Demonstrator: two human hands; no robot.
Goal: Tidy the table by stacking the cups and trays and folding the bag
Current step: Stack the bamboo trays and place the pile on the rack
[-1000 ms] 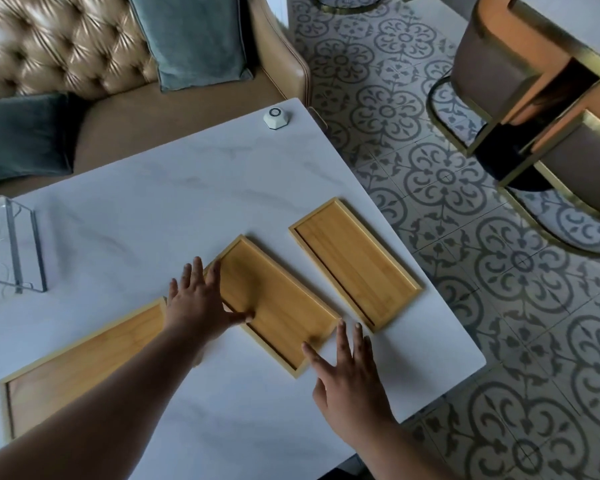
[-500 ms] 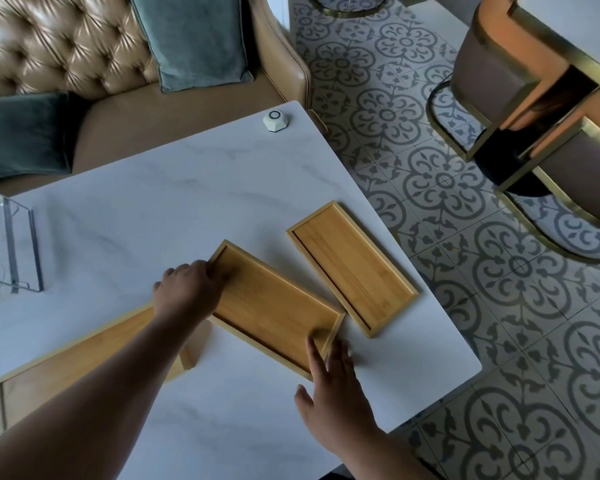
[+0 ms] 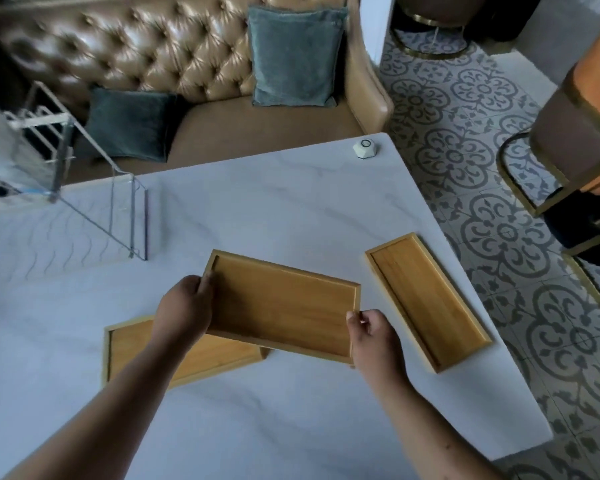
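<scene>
Marble table, tray lengthwise left-right

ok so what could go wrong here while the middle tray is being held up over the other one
1. The held tray is gripped only at its two short ends by the left hand and right hand; it could tip or slip.
2. It sits askew over the left tray, so it may land crooked instead of nesting.
3. The right tray lies close to the table edge; a nudge could push it off.
</scene>
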